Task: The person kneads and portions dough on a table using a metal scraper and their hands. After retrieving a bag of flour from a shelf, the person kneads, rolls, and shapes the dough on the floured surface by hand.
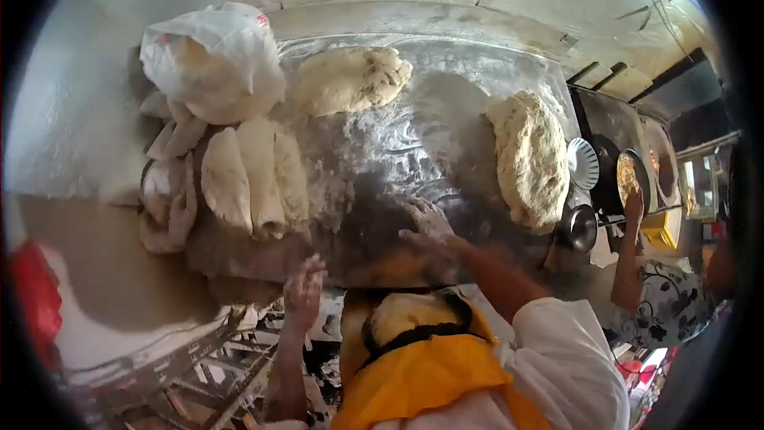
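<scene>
Over the floured table (362, 232), right hand (430, 222) reaches splayed (left hand (303, 293) near its edge, seemingly unclenched).

worktop (458, 107) | flour (402, 147) middle | dough mound (350, 81) back | second mound (532, 163) right | pale rolls (256, 175) left | plastic bag (211, 64) back-left

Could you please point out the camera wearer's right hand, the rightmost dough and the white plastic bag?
Right hand (432, 223): head view, back of the hand.
Rightmost dough (532, 161): head view, middle of its top surface.
White plastic bag (224, 70): head view, middle of its bulging side.
</scene>
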{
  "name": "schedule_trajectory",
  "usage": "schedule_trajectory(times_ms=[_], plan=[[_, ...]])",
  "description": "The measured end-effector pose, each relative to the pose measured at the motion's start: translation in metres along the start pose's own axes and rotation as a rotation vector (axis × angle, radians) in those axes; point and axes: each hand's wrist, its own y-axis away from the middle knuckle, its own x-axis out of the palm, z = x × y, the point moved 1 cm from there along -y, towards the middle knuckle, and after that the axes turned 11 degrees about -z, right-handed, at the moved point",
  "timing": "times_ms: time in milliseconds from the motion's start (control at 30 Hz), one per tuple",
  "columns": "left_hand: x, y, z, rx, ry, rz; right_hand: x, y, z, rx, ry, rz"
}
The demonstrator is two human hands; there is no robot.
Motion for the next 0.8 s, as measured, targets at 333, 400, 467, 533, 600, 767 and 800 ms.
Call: schedule_trajectory(times_ms=[333,400,467,533,600,767,800], plan=[[0.029,-0.397,0.118,-0.237,-0.373,0.010,-0.051,-0.091,-0.007,0.407,-0.308,-0.218],[0.023,-0.433,0.123,0.514,-0.552,-0.104,-0.070,-0.141,-0.001,0.431,-0.307,-0.249],[0.030,-0.463,0.136,0.683,-0.551,-0.139,-0.085,-0.190,0.005,0.458,-0.271,-0.284],[0.041,-0.502,0.149,0.540,-0.433,-0.114,-0.078,-0.239,-0.006,0.458,-0.317,-0.353],[0.050,-0.530,0.152,0.432,-0.342,-0.113,-0.060,-0.284,-0.022,0.457,-0.398,-0.411],[0.055,-0.529,0.113,0.306,-0.414,-0.138,-0.052,-0.362,-0.027,0.439,-0.445,-0.464],[0.057,-0.515,0.089,0.332,-0.505,-0.174,-0.045,-0.373,-0.045,0.425,-0.659,-0.463]])
